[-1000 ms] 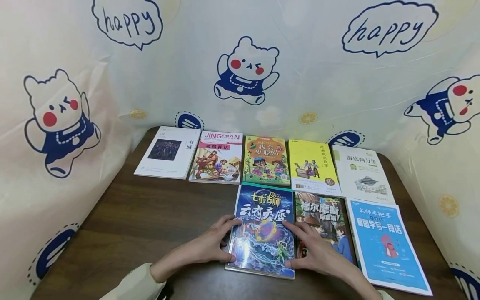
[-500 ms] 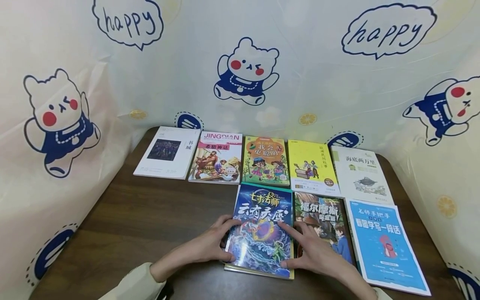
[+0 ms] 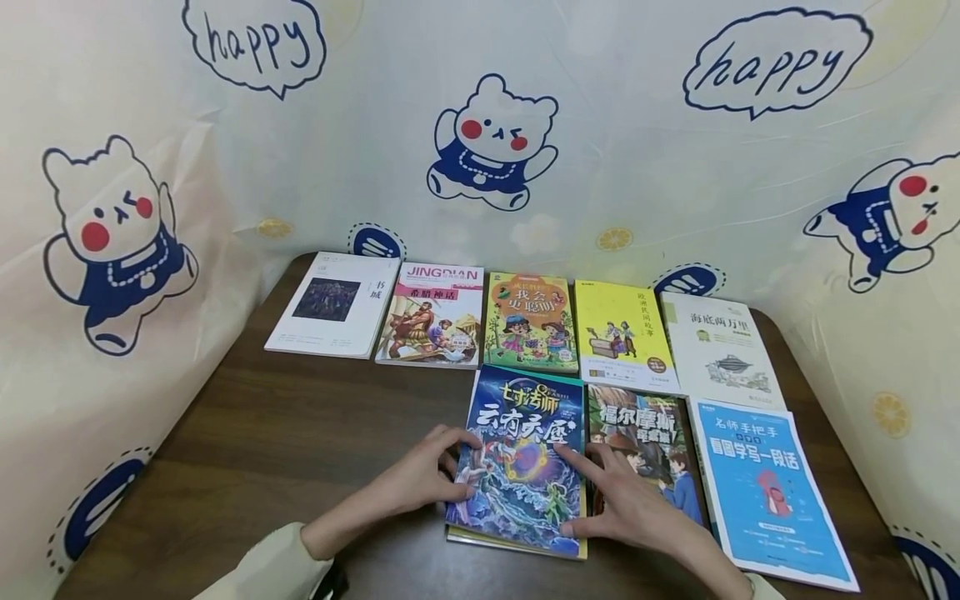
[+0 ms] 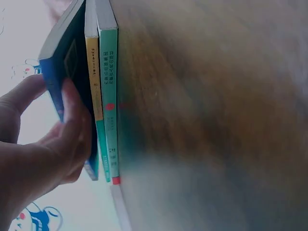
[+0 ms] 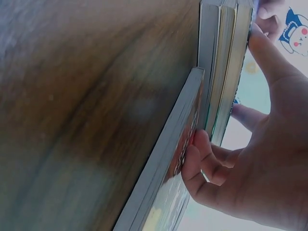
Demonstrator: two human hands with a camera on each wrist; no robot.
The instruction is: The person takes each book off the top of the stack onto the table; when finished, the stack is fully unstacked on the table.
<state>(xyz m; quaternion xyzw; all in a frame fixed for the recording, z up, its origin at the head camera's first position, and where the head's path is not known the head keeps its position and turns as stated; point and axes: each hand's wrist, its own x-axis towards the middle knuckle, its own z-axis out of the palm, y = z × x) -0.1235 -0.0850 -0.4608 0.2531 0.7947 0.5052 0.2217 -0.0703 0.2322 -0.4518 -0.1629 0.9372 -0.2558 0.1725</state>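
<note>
A blue fantasy book [image 3: 517, 500] tops a small stack at the front middle of the table. My left hand [image 3: 416, 475] pinches its left edge, thumb on the cover and fingers underneath. In the left wrist view that edge stands tilted up, apart from an orange-spined book [image 4: 93, 77] and a green-spined book [image 4: 109, 96] below. My right hand [image 3: 637, 500] rests with thumb and index fingertip on the blue book's right side. Its other fingers are bent against the detective storybook [image 3: 675, 442] alongside, partly hidden by the hand.
A light-blue workbook [image 3: 772, 500] lies at the right. Behind runs a row of books: a white one [image 3: 345, 333], a pink-topped one [image 3: 431, 317], an orange-green one [image 3: 532, 321], a yellow one [image 3: 626, 333] and another white one [image 3: 723, 346]. A printed curtain [image 3: 600, 167] hangs beyond the dark wooden table [image 3: 300, 433].
The blue book has shifted slightly toward the left on its stack, baring the edge of a book below. My left thumb has moved up its edge; the right hand has barely moved.
</note>
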